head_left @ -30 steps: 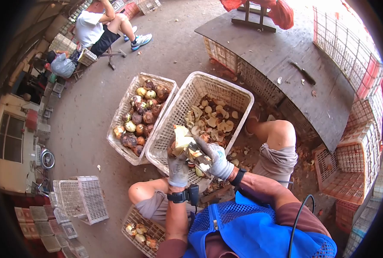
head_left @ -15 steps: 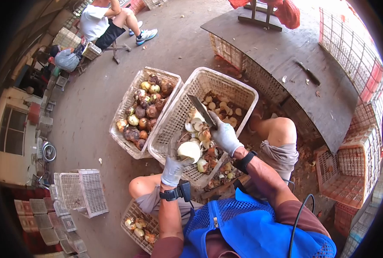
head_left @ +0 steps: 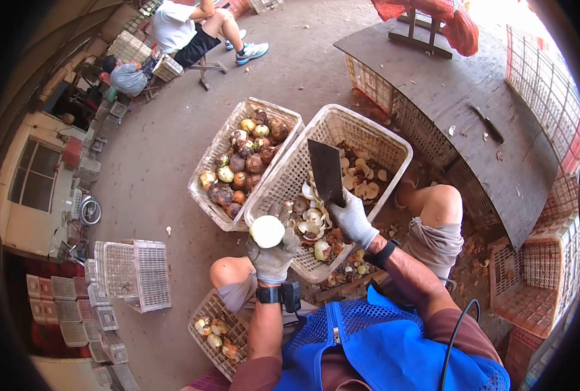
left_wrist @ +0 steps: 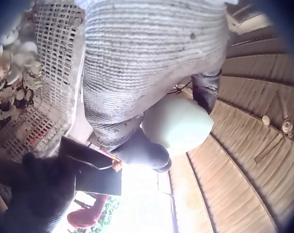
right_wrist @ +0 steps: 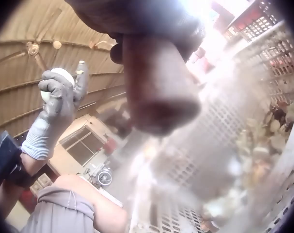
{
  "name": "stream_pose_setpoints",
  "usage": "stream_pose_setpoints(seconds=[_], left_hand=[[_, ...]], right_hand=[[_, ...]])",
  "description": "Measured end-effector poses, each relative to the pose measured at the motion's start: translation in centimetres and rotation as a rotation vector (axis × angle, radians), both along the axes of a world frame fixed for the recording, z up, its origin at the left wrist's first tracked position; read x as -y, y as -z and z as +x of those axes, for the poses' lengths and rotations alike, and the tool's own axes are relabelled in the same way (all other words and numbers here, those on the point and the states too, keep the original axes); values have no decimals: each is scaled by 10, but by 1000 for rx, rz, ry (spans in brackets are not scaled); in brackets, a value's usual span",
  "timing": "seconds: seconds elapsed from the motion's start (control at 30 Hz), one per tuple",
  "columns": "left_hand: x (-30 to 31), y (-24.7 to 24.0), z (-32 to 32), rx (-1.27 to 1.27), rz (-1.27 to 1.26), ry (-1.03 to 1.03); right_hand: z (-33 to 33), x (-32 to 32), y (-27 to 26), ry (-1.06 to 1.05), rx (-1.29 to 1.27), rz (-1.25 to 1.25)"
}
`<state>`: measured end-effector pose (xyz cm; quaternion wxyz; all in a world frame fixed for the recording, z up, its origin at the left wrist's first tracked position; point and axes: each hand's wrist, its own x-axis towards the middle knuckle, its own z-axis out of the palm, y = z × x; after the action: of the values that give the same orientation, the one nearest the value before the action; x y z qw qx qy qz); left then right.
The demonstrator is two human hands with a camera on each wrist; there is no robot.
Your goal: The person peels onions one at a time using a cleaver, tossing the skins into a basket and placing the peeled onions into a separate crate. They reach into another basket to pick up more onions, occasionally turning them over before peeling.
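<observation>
My gloved left hand [head_left: 274,259] grips a peeled white onion [head_left: 266,232] near the left corner of the large crate [head_left: 283,154]. In the left wrist view, fingers curl round the smooth onion [left_wrist: 178,125]. Gloved too, my right hand [head_left: 355,221] holds a broad-bladed cleaver [head_left: 326,171] over that crate, its dark blade pointing away from me. The right wrist view shows the cleaver's thick wooden handle [right_wrist: 159,80] in the grip. Onion peelings and cut pieces [head_left: 313,218] lie inside the large crate.
Unpeeled onions fill a smaller crate [head_left: 205,189] on the left. By my left knee, another crate [head_left: 205,316] holds several peeled onions. A knife [head_left: 487,124] lies on the dark tabletop [head_left: 420,62] at right. Two people sit at the upper left; stacked crates stand around.
The hands were together on the onion, then moved apart. The left hand has brought the bare onion leftward; the cleaver now stands blade-forward. The head view has shifted.
</observation>
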<state>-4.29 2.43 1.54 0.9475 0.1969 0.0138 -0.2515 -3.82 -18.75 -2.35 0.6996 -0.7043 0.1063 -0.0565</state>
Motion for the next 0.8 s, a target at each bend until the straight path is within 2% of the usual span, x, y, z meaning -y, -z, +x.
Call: stream_pose_setpoints(seconds=[0.07,0.13,0.17,0.23,0.27,0.4,0.47,0.5,0.57,0.63,0.67,0.7,0.8], left_hand=[[-10,13,-1,-35,-106,85],[-12,16,0,6,-95,157],[-12,16,0,26,-89,194],[-12,15,-1,-30,14,121],[-13,15,-2,-58,67,82],[-19,19,4,-62,149,116],[-19,22,7,26,137,190],[-17,20,6,19,169,153],[-16,17,1,12,207,106],[-23,23,3,23,196,120],[-25,23,4,34,178,144],[-26,22,3,33,230,137],[-21,11,-5,-26,397,83]], right_hand=[[-7,3,-11,-114,-77,181],[-12,9,-25,-192,-140,346],[-13,10,-28,-152,-122,335],[-13,14,-32,-75,-83,313],[-14,18,-39,-62,-118,383],[-14,39,-46,-199,-174,592],[-14,46,-50,-213,-160,549],[-14,48,-53,-219,-154,529],[-12,50,-61,-46,-60,519],[-4,59,-42,91,12,522],[-6,68,-49,57,-13,501],[-8,72,-56,23,-66,613],[-14,77,-51,-252,-125,762]])
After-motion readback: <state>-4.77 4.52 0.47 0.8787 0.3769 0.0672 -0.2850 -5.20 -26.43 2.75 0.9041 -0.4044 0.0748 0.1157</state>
